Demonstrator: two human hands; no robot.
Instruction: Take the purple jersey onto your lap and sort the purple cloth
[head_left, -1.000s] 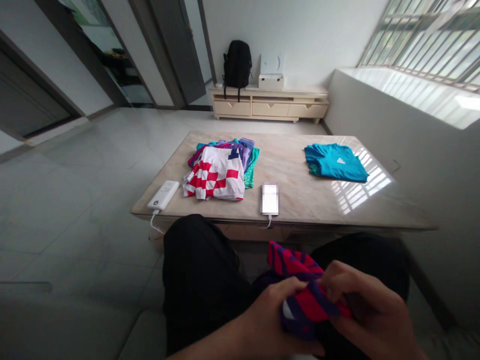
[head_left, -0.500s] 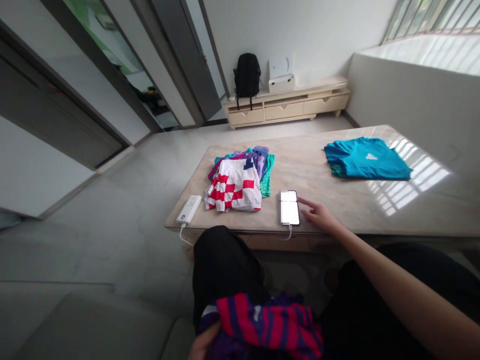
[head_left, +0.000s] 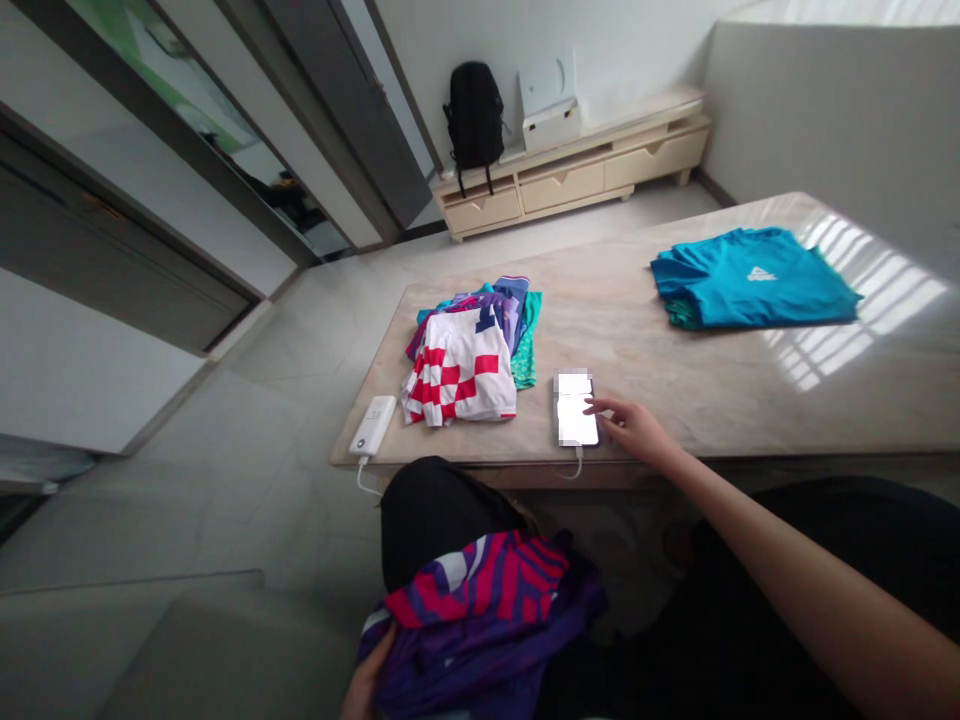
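Right arm stretched forward and leftward across frame, forearm bare, elbow nearly straight. Right hand point(head_left: 634, 428) held palm down, index finger extended, remaining fingers loosely curled. Left hand point(head_left: 362, 682) kept low at bottom edge, mostly hidden; fingers apparently curled, grip not clearly seen. Both knees seen bent, clad in black.

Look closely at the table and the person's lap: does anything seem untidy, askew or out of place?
The pile of shirts beside the phone is rumpled and uneven, unlike the teal shirt folded flat farther right. A striped shirt lies bunched in the lap. Nothing looks spilled or damaged.
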